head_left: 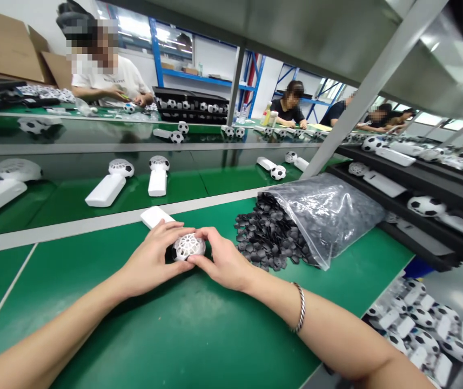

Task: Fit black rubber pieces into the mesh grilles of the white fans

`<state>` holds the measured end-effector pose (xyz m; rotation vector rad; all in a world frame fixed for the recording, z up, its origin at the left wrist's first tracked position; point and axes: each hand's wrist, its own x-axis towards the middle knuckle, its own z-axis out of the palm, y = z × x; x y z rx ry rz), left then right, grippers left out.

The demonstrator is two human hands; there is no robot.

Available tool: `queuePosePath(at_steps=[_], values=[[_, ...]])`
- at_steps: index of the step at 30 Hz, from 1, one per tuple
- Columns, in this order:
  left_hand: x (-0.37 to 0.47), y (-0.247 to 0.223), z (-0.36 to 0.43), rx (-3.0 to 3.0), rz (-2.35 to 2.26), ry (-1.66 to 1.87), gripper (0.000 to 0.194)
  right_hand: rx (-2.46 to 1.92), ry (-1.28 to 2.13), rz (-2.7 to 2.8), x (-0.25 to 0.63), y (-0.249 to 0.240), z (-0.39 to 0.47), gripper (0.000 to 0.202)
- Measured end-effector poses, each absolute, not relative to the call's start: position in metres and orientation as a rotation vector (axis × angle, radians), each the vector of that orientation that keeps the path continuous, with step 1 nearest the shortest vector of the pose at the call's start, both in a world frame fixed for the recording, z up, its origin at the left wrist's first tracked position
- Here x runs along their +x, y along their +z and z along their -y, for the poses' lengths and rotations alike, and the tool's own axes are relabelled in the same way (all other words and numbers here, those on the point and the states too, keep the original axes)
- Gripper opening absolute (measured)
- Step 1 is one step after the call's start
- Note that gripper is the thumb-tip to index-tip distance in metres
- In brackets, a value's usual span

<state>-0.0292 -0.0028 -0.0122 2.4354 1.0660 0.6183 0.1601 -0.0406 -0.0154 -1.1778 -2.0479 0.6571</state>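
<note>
A soccer-ball-patterned handheld fan [190, 246] lies between my two hands over the green work surface. Its round head shows a white openwork grille facing up, with black patches at the side. The white handle [155, 216] sticks out beyond my left hand, away from me. My left hand [159, 249] curls round the left side of the head, thumb at its near edge. From the right, my right hand [222, 258] pinches the head between thumb and forefinger. To the right, small black plastic pieces [274, 232] spill from a clear plastic bag [328, 210].
Several soccer-ball fans, including one fan [158, 175], lie on the green belt [202, 186] ahead. Black trays [393, 197] of fans are stacked at right, beside a slanted metal post [369, 89]. More fans [421, 324] fill a container below. A co-worker [109, 75] sits opposite.
</note>
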Motion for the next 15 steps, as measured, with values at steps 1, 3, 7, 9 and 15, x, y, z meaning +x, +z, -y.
queuePosePath(at_steps=[1,3,7,9,15], values=[[-0.030,-0.013,0.002,2.428,-1.053,0.629,0.054,-1.182,0.658,2.036,0.160,-0.017,0.040,0.034],[-0.030,-0.013,0.000,2.415,-1.038,0.648,0.052,-1.191,0.658,2.012,0.158,-0.019,0.040,0.034],[-0.029,-0.012,0.003,2.389,-1.047,0.669,0.052,-1.188,0.670,1.999,0.159,-0.022,0.036,0.032],[-0.028,-0.011,0.006,2.386,-1.049,0.651,0.053,-1.153,0.633,2.021,0.169,-0.019,0.027,0.028],[-0.025,-0.014,0.008,2.283,-1.161,0.647,0.072,-1.751,-0.128,2.063,0.227,-0.012,-0.007,0.017]])
